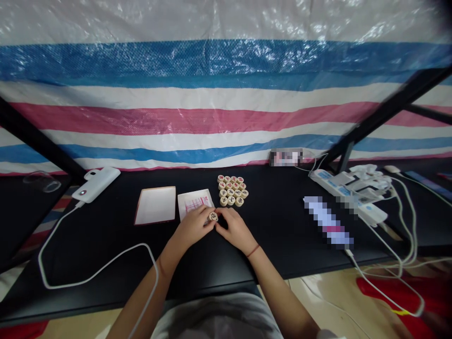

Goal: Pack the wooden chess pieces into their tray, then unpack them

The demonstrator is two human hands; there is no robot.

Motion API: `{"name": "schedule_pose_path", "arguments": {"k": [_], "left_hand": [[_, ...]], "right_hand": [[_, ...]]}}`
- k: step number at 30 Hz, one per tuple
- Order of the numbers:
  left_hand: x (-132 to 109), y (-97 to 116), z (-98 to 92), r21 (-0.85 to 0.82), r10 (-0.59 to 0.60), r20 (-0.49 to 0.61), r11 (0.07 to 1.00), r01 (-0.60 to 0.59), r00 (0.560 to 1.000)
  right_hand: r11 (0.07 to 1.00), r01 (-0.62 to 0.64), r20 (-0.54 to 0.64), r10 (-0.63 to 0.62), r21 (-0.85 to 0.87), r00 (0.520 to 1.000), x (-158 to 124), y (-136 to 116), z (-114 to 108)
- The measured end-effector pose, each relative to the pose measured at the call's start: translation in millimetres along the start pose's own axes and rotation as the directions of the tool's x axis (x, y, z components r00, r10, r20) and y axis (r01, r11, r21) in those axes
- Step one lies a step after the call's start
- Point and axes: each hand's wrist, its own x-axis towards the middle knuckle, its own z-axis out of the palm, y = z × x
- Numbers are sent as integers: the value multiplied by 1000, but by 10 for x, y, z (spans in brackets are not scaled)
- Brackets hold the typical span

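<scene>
My left hand (193, 227) is closed on a Chinese chess piece (213, 216), a round pale disc with a dark character facing up. Curled in from the other side, my right hand (236, 230) has its thumb and fingertips at the right edge of that same piece. Whether more pieces lie beneath it, the fingers hide. Just beyond the hands, several Chinese chess pieces (231, 193) stand close together in rows, the back ones with red characters, the front ones with dark ones. A white open box (181, 200) with a red-printed sheet (196, 203) inside lies partly behind my left hand.
The box lid (155, 205) lies left of the box on the black table (275, 245). Farther left is a white power bank (99, 186) with a long cable crossing over my left forearm. On the right are a phone (328, 221) and a power strip (348, 195) with chargers and cables.
</scene>
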Motion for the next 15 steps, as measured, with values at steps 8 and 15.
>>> {"name": "schedule_pose_path", "arguments": {"k": [8,15], "left_hand": [[15,52,14,-136,15,-195,990,-42,981],[16,119,-25,-238,-51,-364,970,-41,930]], "right_hand": [[995,95,-187,-91,12,978,-3,9,38],[996,75,-350,-52,52,935,-10,-48,-56]]}}
